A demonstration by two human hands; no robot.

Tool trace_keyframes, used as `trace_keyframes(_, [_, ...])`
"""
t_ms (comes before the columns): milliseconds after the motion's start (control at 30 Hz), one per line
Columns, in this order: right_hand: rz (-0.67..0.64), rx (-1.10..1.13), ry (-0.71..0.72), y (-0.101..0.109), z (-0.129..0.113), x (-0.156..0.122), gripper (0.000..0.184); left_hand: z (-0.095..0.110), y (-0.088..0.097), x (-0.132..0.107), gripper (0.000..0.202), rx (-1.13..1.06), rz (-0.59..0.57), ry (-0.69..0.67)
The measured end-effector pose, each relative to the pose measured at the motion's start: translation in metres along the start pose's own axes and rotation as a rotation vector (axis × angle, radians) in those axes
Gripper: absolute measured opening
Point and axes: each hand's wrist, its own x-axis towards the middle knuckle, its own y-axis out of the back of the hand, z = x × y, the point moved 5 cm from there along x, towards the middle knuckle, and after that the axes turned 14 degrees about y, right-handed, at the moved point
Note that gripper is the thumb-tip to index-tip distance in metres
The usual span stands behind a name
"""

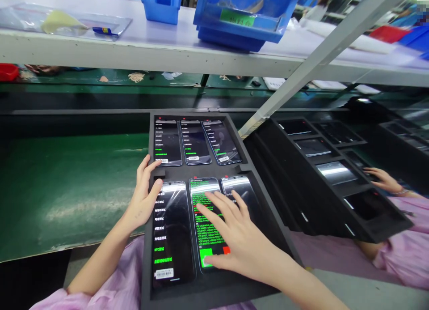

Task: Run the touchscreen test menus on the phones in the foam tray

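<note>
A black foam tray (184,171) holds several smartphones, face up in two rows. My left hand (142,196) grips its left edge, thumb by the upper corner of the near-left phone (177,234). Over the near-middle phone (208,231), my right hand (239,236) is spread open. Its thumb touches the green box low on that screen, which shows green and red text lines. Fingers partly hide the red box and the near-right phone (248,191). Lists in white and green text fill the far-left phone (168,142), far-middle phone (197,142) and far-right phone (221,142).
To my right, a co-worker's hand (385,180) is at another black phone tray (284,184). A slanted metal post (301,73) rises behind my tray. Blue bins (162,8) stand on the white shelf (100,50) ahead. The green bench surface (83,189) lies left.
</note>
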Motion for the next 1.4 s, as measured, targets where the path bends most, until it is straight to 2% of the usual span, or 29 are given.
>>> trace_keyframes(133, [0.05,0.005,-0.01,0.004,0.002,0.001,0.073,0.0,0.0,0.0,0.043,-0.008,-0.007,0.014])
trace_keyframes(267, [0.236,0.042,-0.135,0.015,0.013,-0.004,0.027,0.001,0.001,-0.001,0.042,0.033,0.003,0.005])
trace_keyframes(333, [0.306,0.072,-0.18,0.018,0.015,-0.007,0.02,0.001,0.001,-0.001,0.042,0.033,0.0,0.012])
trace_keyframes(400, [0.313,0.098,-0.184,0.017,0.015,-0.007,0.02,0.001,0.001,-0.001,0.043,0.023,-0.008,0.021])
trace_keyframes(667, [0.183,0.088,-0.137,0.008,0.015,-0.005,0.024,0.002,0.001,-0.001,0.042,0.039,-0.007,0.018])
trace_keyframes(867, [0.3,0.132,-0.182,0.014,0.017,-0.013,0.027,0.001,0.001,-0.001,0.042,0.031,-0.008,0.026])
trace_keyframes(967, [0.327,0.229,-0.131,0.017,0.014,-0.014,0.032,0.002,0.002,-0.001,0.042,0.032,-0.008,0.019])
trace_keyframes(1033, [0.266,0.341,-0.056,0.017,0.009,-0.011,0.035,0.002,0.001,-0.001,0.042,0.033,-0.006,0.019])
trace_keyframes(1133, [0.106,0.494,0.07,0.016,-0.001,-0.005,0.036,0.002,0.001,-0.001,0.042,0.027,-0.007,0.025])
trace_keyframes(1200, [0.016,0.534,0.111,0.015,-0.006,-0.001,0.034,0.001,0.001,0.0,0.043,0.021,-0.015,0.029])
trace_keyframes(1267, [-0.019,0.535,0.108,0.014,-0.008,0.0,0.033,0.001,0.001,0.0,0.043,0.027,-0.015,0.022])
trace_keyframes(1333, [0.007,0.517,0.095,0.013,-0.007,-0.001,0.034,0.001,0.001,-0.001,0.042,0.041,-0.006,0.014])
trace_keyframes(1400, [0.105,0.485,0.075,0.015,-0.004,-0.004,0.035,0.002,0.001,-0.001,0.042,0.049,0.001,0.015])
